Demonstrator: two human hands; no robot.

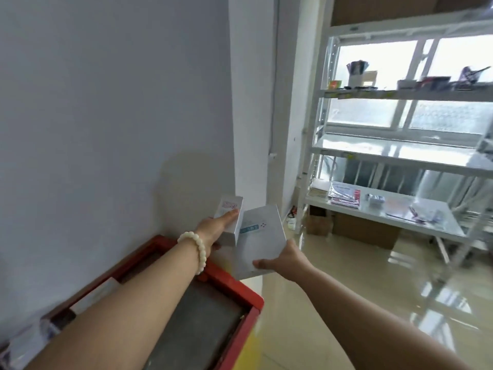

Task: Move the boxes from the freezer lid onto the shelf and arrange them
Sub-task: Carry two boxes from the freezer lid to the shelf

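Note:
My left hand point(216, 227), with a bead bracelet on the wrist, grips a small white box with a pink label point(231, 212), held in the air past the far corner of the red-framed freezer lid point(229, 279). My right hand point(282, 259) holds a larger white box with a blue label point(262, 233) by its lower right corner, right beside the small box. The white metal shelf point(394, 153) stands to the right by the window, well beyond both hands.
The shelf's lowest board point(384, 209) carries booklets and small packets; an upper board holds cups and small items. Cardboard boxes point(362, 228) sit on the floor under it. A grey wall is at the left. More flat items lie on the freezer lid near me.

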